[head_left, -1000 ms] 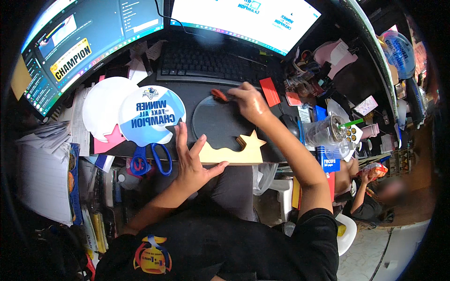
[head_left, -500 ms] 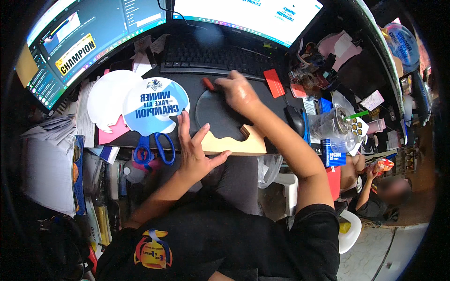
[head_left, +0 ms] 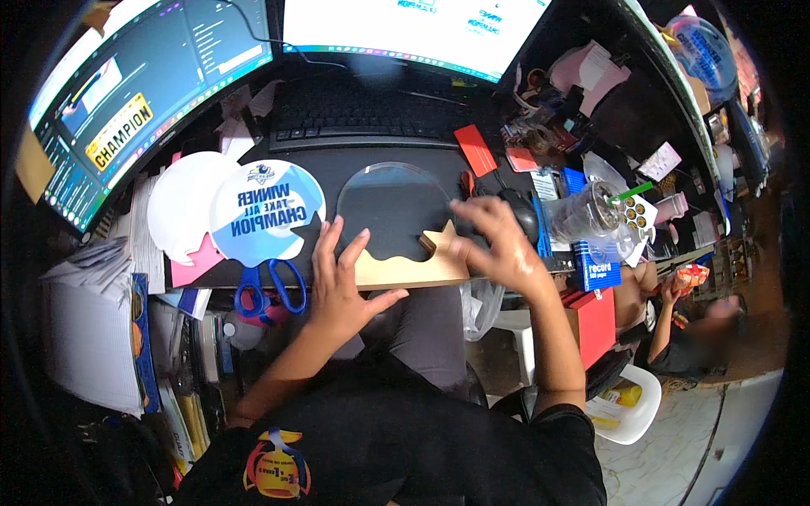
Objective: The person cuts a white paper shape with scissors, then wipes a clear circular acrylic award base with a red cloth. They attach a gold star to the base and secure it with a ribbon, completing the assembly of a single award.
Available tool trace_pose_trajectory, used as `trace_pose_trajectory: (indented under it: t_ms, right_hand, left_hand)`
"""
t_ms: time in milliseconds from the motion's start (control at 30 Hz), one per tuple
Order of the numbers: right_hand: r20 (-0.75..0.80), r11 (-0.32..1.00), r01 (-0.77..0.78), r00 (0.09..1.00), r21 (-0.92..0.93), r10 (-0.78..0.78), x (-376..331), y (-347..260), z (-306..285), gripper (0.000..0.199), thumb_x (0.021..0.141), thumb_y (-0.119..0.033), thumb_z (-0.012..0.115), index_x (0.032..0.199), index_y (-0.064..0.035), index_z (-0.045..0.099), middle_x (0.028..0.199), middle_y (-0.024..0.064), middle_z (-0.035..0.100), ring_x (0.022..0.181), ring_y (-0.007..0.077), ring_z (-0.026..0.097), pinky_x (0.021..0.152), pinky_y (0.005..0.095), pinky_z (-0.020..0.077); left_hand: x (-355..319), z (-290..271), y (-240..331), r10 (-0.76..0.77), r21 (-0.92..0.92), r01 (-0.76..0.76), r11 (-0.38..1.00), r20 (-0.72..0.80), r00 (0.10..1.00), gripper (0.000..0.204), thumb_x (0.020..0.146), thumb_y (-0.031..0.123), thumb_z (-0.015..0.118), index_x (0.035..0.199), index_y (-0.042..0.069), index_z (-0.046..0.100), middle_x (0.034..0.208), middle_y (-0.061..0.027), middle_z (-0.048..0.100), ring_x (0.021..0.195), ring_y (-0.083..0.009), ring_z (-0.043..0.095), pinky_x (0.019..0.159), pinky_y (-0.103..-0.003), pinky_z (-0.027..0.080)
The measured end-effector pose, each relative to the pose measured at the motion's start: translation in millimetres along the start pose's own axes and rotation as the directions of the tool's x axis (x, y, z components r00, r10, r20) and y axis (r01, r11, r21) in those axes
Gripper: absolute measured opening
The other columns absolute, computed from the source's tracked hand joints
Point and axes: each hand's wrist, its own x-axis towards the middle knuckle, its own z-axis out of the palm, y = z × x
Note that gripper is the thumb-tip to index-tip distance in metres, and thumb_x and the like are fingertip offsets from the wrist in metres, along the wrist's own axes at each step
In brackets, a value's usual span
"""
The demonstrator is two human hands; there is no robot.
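Observation:
On the dark desk edge lies a clear round plate [head_left: 392, 207] with a gold wooden base [head_left: 401, 271], wavy along its top and star-shaped at the right end. My left hand [head_left: 342, 278] rests at the base's left end, fingers spread and the thumb along its near edge. By the star end is my right hand [head_left: 506, 253], fingers apart and slightly curled; whether the fingertips touch the star is hard to tell. To the left lies a blue and white rounded cut-out [head_left: 266, 215] with mirrored lettering. A red object [head_left: 467, 183] lies just beyond my right hand.
Blue-handled scissors [head_left: 272, 287] and a white cut-out [head_left: 179, 211] are at the left. A keyboard [head_left: 363, 122] and two monitors stand behind. At right are a mouse [head_left: 521, 215], a plastic cup [head_left: 591, 211] with a green straw and a blue box [head_left: 596, 266]. Another person sits far right.
My right hand has come back from the plate's far edge to the star end of the base. The red object now lies beside the mouse. My left hand stays at the base.

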Motion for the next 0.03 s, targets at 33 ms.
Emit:
trace_pose_trajectory:
  t_ms: [33]
  right_hand:
    - [0.14,0.997,-0.059,0.989,0.054,0.051,-6.7,-8.8,-1.0,0.062,0.077,-0.035,0.077,0.131,-0.01,0.058,0.122,0.0174,0.056,0.123,0.0337,0.049,0.107,0.0384,0.0369]
  left_hand:
    - [-0.4,-1.0,-1.2,-0.036,-0.003,0.036,0.999,0.039,0.999,0.098,0.068,0.04,0.084,0.144,0.014,0.028,0.152,-0.027,0.016,0.14,-0.0472,0.019,0.112,-0.059,0.021]
